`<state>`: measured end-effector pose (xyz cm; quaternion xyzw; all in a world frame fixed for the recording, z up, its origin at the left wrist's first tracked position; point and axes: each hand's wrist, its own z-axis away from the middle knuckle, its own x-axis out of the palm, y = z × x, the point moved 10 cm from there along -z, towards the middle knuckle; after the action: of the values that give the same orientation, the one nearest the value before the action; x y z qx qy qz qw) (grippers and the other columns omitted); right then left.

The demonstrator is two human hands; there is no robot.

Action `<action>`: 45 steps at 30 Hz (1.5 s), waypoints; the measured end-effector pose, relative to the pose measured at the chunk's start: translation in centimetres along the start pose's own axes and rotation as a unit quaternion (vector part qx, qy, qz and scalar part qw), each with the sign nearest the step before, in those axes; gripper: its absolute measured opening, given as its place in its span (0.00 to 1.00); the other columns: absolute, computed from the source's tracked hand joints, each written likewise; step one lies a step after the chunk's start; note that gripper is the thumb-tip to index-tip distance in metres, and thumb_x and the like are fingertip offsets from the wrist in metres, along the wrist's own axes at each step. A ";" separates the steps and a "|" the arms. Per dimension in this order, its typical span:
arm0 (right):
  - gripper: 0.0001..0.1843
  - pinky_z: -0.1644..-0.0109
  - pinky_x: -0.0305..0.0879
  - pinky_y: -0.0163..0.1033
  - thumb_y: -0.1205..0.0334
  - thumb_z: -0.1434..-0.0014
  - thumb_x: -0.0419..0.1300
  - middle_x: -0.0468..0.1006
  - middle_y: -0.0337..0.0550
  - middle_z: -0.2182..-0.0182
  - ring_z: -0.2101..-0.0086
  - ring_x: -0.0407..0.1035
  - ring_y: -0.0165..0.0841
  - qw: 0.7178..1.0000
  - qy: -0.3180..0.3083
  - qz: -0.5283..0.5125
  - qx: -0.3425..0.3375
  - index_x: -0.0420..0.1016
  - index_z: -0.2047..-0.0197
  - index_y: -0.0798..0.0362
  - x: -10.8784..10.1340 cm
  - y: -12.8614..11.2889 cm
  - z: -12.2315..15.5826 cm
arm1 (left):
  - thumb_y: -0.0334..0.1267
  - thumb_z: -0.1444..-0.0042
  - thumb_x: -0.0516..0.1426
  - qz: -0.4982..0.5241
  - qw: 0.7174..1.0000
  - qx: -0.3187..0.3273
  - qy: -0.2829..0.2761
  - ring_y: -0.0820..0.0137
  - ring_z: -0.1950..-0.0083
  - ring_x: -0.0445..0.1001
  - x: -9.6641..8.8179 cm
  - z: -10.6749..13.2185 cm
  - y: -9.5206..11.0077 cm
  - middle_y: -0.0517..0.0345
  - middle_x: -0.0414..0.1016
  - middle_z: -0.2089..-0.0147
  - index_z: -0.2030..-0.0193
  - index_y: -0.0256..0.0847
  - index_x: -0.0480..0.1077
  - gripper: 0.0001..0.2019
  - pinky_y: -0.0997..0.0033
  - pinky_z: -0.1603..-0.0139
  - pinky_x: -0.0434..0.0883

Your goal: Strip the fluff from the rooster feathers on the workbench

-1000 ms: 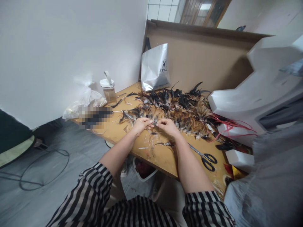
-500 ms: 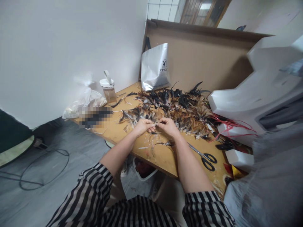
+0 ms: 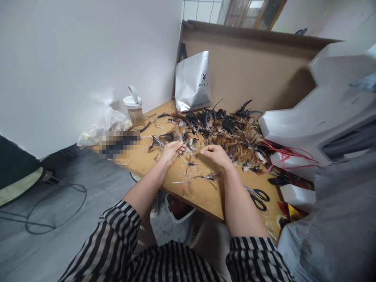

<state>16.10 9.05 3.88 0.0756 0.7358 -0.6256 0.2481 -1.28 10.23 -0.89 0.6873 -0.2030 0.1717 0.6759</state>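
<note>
My left hand [image 3: 172, 152] is closed in a pinch on a feather bunch [image 3: 182, 136], whose brown, black and grey tips fan out beyond the fingers. A thin pale stem sticks out below that hand. To its right, my right hand [image 3: 216, 155] hovers over the table with thumb and fingers pressed together; anything between them is too small to make out. Behind it lies a broad pile of brown and black feathers [image 3: 232, 143]. Loose feathers [image 3: 208, 177] and pale scraps lie on the wooden table [image 3: 164, 172] in front of my hands.
Black-handled scissors [image 3: 258, 199] lie by my right forearm, which covers their blades. A silver bag [image 3: 192, 84] and a lidded jug [image 3: 135, 111] stand at the back. White foam [image 3: 282, 117] and red strings [image 3: 286, 152] are at right. A white bin [image 3: 183, 216] sits below the table edge.
My hands, together before, are now apart. The right hand has moved right, and the left hand slightly left and up with the feather bunch, which is now more plainly seen.
</note>
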 end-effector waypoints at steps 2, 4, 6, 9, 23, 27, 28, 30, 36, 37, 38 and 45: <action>0.15 0.74 0.55 0.31 0.54 0.59 0.61 0.72 0.39 0.78 0.79 0.60 0.25 0.996 -0.077 0.039 -0.004 0.73 0.72 0.58 1.5 0.2 0.3 | 0.37 0.58 0.61 0.001 1.000 0.000 -0.003 0.82 0.77 0.66 0.0 0.0 -0.1 0.55 0.72 0.73 0.72 0.31 0.71 0.10 0.85 0.77 0.63; 0.13 0.73 0.56 0.31 0.57 0.61 0.62 0.72 0.38 0.78 0.78 0.61 0.25 0.990 -0.117 0.079 -0.014 0.73 0.72 0.57 2.5 0.5 0.6 | 0.37 0.58 0.61 -0.001 1.000 -0.002 -0.006 0.83 0.77 0.66 0.0 0.0 -0.2 0.55 0.72 0.73 0.72 0.31 0.71 0.10 0.85 0.77 0.63; 0.10 0.74 0.56 0.31 0.61 0.61 0.62 0.72 0.37 0.79 0.79 0.60 0.25 0.983 -0.136 0.124 -0.014 0.73 0.73 0.56 3.2 1.0 0.9 | 0.37 0.58 0.61 -0.002 1.000 -0.004 -0.009 0.82 0.76 0.66 0.1 0.0 -0.2 0.55 0.72 0.72 0.71 0.31 0.71 0.10 0.85 0.77 0.63; 0.05 0.76 0.54 0.31 0.64 0.60 0.60 0.71 0.36 0.82 0.81 0.59 0.24 0.975 -0.138 0.173 -0.011 0.73 0.77 0.55 3.6 1.4 1.1 | 0.37 0.57 0.60 -0.014 1.000 -0.011 -0.016 0.82 0.75 0.67 0.4 0.1 -0.2 0.54 0.73 0.71 0.71 0.31 0.70 0.10 0.85 0.76 0.63; 0.14 0.76 0.54 0.30 0.55 0.58 0.59 0.69 0.37 0.80 0.81 0.56 0.23 1.000 -0.003 -0.013 0.008 0.70 0.72 0.58 0.0 0.2 1.2 | 0.35 0.57 0.61 -0.045 0.994 -0.051 -0.081 0.81 0.74 0.68 2.4 1.1 -1.0 0.48 0.74 0.63 0.68 0.30 0.71 0.11 0.83 0.74 0.65; 0.13 0.74 0.55 0.31 0.58 0.59 0.59 0.70 0.37 0.78 0.80 0.58 0.23 1.000 0.016 0.021 -0.005 0.71 0.69 0.58 -0.3 0.9 0.9 | 0.35 0.57 0.61 -0.040 0.995 -0.049 -0.082 0.81 0.74 0.68 2.4 1.1 -0.8 0.47 0.74 0.63 0.68 0.30 0.71 0.10 0.84 0.75 0.65; 0.14 0.74 0.55 0.31 0.58 0.59 0.59 0.70 0.37 0.78 0.79 0.58 0.24 0.999 0.015 0.028 -0.010 0.71 0.69 0.57 -0.2 0.9 0.9 | 0.35 0.57 0.61 -0.040 0.995 -0.050 -0.080 0.81 0.74 0.68 2.4 1.1 -0.8 0.47 0.74 0.62 0.68 0.30 0.71 0.10 0.84 0.75 0.65; 0.14 0.73 0.56 0.31 0.57 0.58 0.59 0.71 0.38 0.77 0.78 0.60 0.25 0.999 -0.004 0.041 -0.026 0.72 0.68 0.57 0.5 0.7 0.8 | 0.35 0.57 0.61 -0.039 0.995 -0.052 -0.075 0.81 0.74 0.69 2.4 1.1 -0.8 0.47 0.74 0.62 0.68 0.30 0.71 0.10 0.84 0.74 0.65; 0.13 0.73 0.54 0.31 0.56 0.58 0.61 0.72 0.37 0.77 0.78 0.59 0.26 0.980 -0.071 0.168 -0.079 0.74 0.69 0.54 3.2 -0.3 1.2 | 0.34 0.57 0.61 -0.028 0.995 -0.050 -0.079 0.81 0.73 0.69 2.5 1.1 -0.8 0.48 0.74 0.63 0.67 0.30 0.71 0.10 0.84 0.74 0.65; 0.10 0.73 0.53 0.31 0.58 0.58 0.60 0.71 0.37 0.79 0.78 0.59 0.26 0.976 -0.073 0.193 -0.075 0.74 0.72 0.53 3.4 -0.1 1.2 | 0.34 0.57 0.61 -0.029 0.995 -0.052 -0.078 0.81 0.73 0.69 2.4 1.1 -0.8 0.48 0.75 0.63 0.67 0.30 0.71 0.10 0.84 0.74 0.65; 0.07 0.73 0.52 0.31 0.59 0.57 0.60 0.71 0.37 0.81 0.79 0.58 0.25 0.972 -0.071 0.213 -0.066 0.74 0.74 0.53 3.4 0.2 1.2 | 0.34 0.58 0.61 -0.031 0.995 -0.054 -0.076 0.80 0.73 0.69 2.4 1.1 -0.8 0.47 0.75 0.63 0.68 0.30 0.71 0.10 0.84 0.74 0.65; 0.09 0.74 0.52 0.31 0.60 0.55 0.56 0.69 0.36 0.82 0.79 0.58 0.26 0.981 -0.014 0.187 -0.046 0.72 0.78 0.56 1.1 0.2 0.9 | 0.34 0.58 0.61 -0.044 0.994 -0.059 -0.079 0.80 0.74 0.69 2.6 1.3 -0.8 0.48 0.75 0.64 0.69 0.30 0.71 0.10 0.84 0.75 0.65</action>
<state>15.45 8.01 3.06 0.1920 0.7330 -0.5348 0.3739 1.30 8.77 -0.31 0.6660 -0.2350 0.0751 0.7040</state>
